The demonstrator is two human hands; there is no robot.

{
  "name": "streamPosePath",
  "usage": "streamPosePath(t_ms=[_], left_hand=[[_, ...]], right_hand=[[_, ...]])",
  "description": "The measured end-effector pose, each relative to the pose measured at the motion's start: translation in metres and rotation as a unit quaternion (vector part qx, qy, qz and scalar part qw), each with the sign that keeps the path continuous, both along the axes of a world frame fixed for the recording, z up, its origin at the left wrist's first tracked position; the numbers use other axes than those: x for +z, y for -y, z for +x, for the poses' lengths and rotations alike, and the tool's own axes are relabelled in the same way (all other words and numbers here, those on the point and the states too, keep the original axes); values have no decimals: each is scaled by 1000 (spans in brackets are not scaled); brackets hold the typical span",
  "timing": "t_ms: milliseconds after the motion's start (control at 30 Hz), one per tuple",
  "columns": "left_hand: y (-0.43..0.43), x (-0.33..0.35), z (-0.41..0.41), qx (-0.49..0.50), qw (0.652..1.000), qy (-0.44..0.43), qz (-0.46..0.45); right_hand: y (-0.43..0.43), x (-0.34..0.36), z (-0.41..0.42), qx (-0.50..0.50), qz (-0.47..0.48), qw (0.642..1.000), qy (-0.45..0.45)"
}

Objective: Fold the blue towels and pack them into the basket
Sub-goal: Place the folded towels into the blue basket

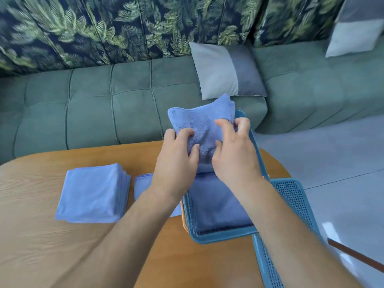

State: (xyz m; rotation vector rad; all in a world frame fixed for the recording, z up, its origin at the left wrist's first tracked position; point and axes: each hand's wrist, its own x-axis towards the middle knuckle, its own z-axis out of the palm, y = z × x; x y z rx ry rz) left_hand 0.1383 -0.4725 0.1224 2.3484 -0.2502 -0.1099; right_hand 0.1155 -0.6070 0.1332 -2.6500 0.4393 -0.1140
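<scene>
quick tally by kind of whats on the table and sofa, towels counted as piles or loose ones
Held towel, gripped by left hand and right hand: 1
Towel in basket: 1
Folded towel stack on table: 1
Partly hidden towel beside stack: 1
Blue basket: 1
Pillows on sofa: 2
Total: 7

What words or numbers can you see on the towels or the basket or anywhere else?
None. No letters, numbers, labels or signs show in this view.
The held towel, the folded stack and the blue basket are plain.
The sofa back carries only a leaf pattern, no writing.
Both hands, left and right, cover part of the towel, so a tag there cannot be ruled out.
</scene>
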Motion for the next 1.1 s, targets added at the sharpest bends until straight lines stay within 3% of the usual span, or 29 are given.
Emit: streamPosePath(t_ms=[100,200,300,400,533,733,900,1100], left_hand=[[34,-19,2,-15,999,-5,49],[47,-44,-4,-43,982,34,180],[51,-58,-8,-92,946,111,290],[56,-68,4,-197,912,87,349],[61,-79,28,-241,863,52,440],[69,-92,37,-250,859,28,447],[60,-88,42,-274,866,68,413],[5,-64,10,-191,937,202,210]], right_hand=[[30,-23,3,8,-6,999,-49],[50,-49,1,14,-54,993,-105],[53,-70,-4,21,-141,988,-52],[42,-86,1,71,-100,993,-2],[42,-107,5,129,-99,964,-212],[46,-128,6,126,-79,959,-242],[51,-116,5,133,-72,964,-217],[24,-71,-21,79,-41,996,21]])
